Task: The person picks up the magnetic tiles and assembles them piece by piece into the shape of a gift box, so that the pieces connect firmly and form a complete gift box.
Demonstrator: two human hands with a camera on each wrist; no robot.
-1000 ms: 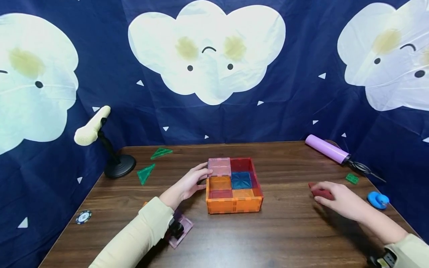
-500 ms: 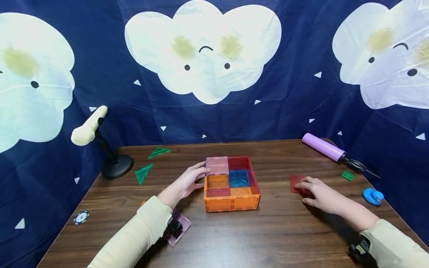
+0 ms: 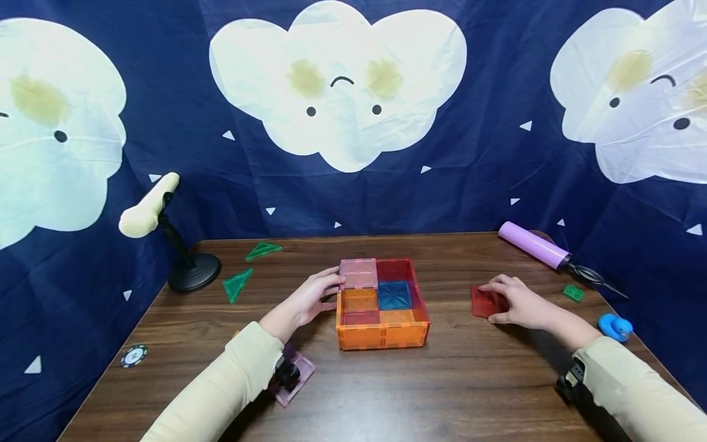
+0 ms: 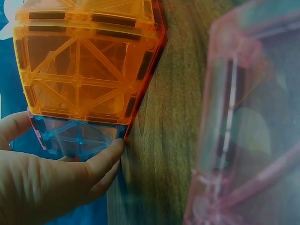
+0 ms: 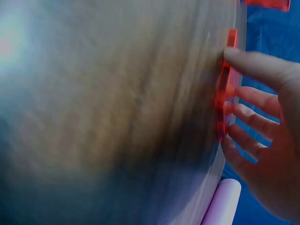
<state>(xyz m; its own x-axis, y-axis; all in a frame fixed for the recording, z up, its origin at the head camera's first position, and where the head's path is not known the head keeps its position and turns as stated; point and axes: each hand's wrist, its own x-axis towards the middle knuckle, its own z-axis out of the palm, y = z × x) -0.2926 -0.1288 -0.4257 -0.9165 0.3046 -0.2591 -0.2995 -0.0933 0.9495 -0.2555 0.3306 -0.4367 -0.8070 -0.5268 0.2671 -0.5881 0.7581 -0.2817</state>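
An open-topped box of magnetic tiles (image 3: pixel 383 337) has orange walls at the front and red ones at the back and right. A pink square tile (image 3: pixel 358 267) lies flat over its back left corner. My left hand (image 3: pixel 307 301) grips that corner, fingertips at the pink tile's edge. In the left wrist view, its fingers bend around a blue wall panel (image 4: pixel 77 138). To the right of the box, my right hand (image 3: pixel 521 302) pinches a red square magnetic tile (image 3: pixel 478 301) by its edges, thumb on one side and fingers on the other, close over the table.
Green triangle tiles (image 3: pixel 237 285) lie behind the left arm, near a black stand (image 3: pixel 194 273). A purple tile (image 3: pixel 301 377) is partly under the left wrist. A poker chip (image 3: pixel 134 355) lies far left. At right are a purple pump (image 3: pixel 533 245), a green brick (image 3: pixel 573 292) and a blue duck (image 3: pixel 615 328).
My right hand has moved left with the red tile, toward the box, and the tile shows more of its face. My left hand has stayed at the box's corner.
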